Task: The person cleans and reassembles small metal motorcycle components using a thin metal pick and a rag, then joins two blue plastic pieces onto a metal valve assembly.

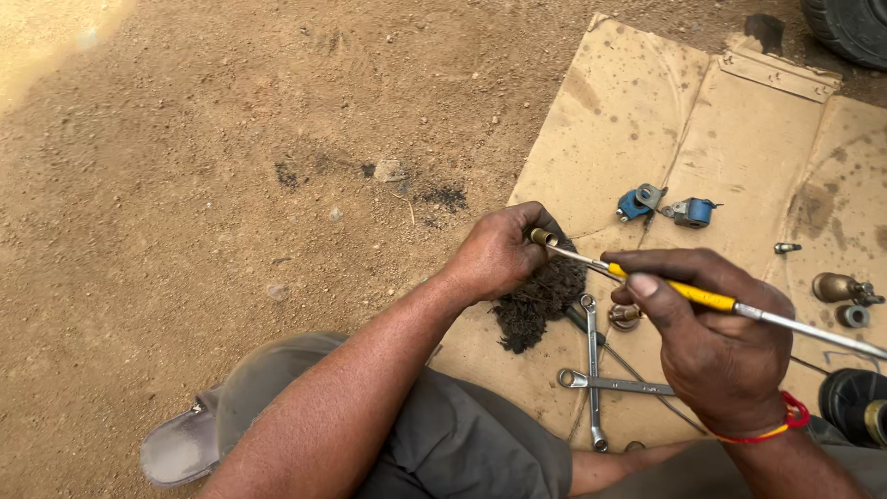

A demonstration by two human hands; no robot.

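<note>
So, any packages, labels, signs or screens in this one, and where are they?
Flattened cardboard box: spread on the dirt at upper right as a mat under the tools and parts, tan, oil-stained, flaps open.
No labels, signs or screens in view.

Tyre (852,26) and tool's shaft (813,330) edge-cropped
</note>
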